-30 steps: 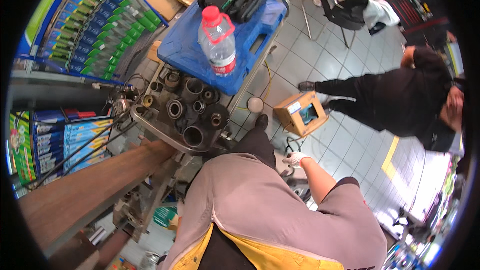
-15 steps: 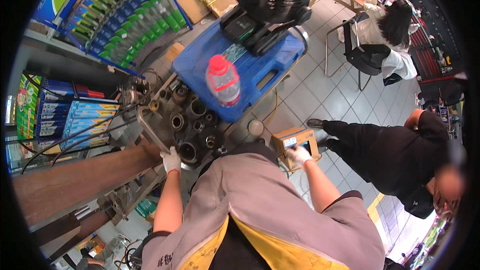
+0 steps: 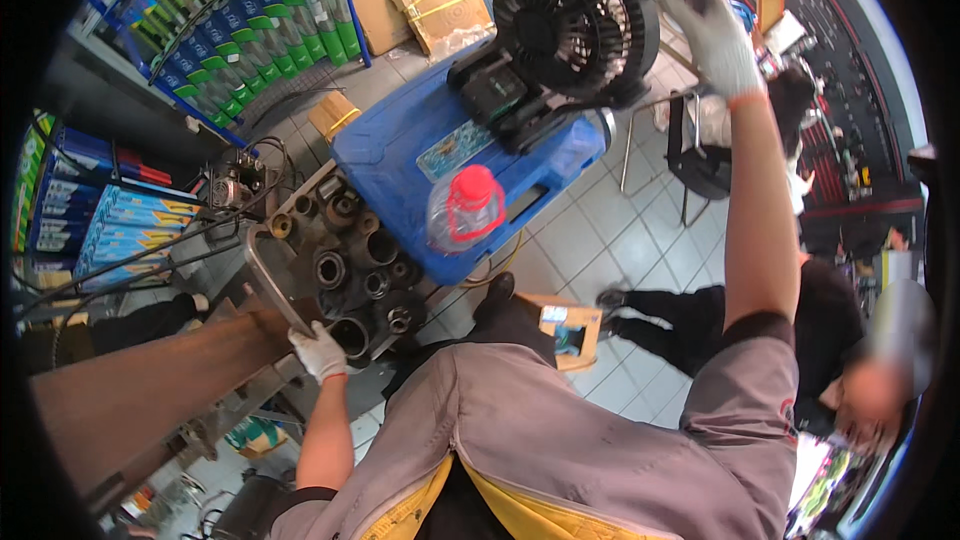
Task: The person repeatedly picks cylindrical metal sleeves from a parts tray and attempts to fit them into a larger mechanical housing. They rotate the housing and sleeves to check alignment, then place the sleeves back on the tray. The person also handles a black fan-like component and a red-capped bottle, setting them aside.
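My left hand, in a whitish work glove, is closed on the near left rim of a metal tray. Greasy ring-shaped and tubular metal parts fill that tray. Raised at the upper right, my gloved right hand is beside the black fan; whether it touches the fan's rim or holds anything is unclear. The fan stands on a blue plastic case. A clear plastic bottle with a red cap also stands on this case, toward its near end.
A rusty steel beam runs in from the left. Blue display racks hold packaged goods at the upper left. An open cardboard box sits on the tiled floor. A person in black stands at right, near a black chair.
My right hand has risen from the cardboard box to beside the fan. My left hand stays on the tray's rim. The whole view has shifted.
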`<move>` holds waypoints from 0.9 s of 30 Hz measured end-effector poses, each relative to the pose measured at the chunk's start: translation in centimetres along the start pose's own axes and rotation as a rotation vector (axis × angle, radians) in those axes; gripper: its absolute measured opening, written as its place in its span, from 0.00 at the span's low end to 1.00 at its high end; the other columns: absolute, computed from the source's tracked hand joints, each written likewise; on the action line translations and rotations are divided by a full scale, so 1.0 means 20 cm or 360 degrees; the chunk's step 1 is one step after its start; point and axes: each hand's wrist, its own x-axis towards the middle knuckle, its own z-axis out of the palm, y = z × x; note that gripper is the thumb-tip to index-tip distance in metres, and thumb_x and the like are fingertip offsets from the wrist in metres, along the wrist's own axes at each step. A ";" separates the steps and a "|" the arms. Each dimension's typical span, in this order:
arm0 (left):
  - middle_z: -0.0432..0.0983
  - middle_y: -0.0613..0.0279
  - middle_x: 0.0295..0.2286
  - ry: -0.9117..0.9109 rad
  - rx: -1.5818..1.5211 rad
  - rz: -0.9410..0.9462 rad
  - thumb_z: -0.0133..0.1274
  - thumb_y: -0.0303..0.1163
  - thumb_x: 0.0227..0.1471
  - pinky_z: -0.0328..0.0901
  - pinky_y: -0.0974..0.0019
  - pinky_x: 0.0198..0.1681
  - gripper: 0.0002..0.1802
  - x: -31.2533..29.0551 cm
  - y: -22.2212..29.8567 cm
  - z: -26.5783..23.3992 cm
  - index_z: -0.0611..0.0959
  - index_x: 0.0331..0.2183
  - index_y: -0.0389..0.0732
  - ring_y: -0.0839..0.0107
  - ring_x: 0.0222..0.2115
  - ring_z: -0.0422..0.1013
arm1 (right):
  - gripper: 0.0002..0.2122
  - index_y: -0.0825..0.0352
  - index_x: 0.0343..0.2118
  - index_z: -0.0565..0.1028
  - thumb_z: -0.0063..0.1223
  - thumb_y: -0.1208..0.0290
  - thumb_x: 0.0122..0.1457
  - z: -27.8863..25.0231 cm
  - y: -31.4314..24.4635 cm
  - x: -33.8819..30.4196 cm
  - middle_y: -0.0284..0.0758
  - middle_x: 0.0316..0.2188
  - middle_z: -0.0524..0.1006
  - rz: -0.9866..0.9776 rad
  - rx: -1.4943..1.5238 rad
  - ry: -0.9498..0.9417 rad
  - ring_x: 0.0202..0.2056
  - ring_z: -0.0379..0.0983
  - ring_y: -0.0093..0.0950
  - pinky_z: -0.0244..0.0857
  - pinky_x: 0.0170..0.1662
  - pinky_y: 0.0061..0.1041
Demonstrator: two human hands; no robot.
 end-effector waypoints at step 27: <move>0.69 0.29 0.60 0.0058 0.0030 -0.0078 0.53 0.51 0.67 0.65 0.50 0.64 0.42 0.03 -0.05 0.05 0.66 0.64 0.25 0.38 0.60 0.70 | 0.17 0.70 0.45 0.81 0.60 0.60 0.61 -0.69 -0.05 0.21 0.32 0.35 0.82 0.0611 -0.0058 -0.0494 0.35 0.79 0.24 0.73 0.42 0.28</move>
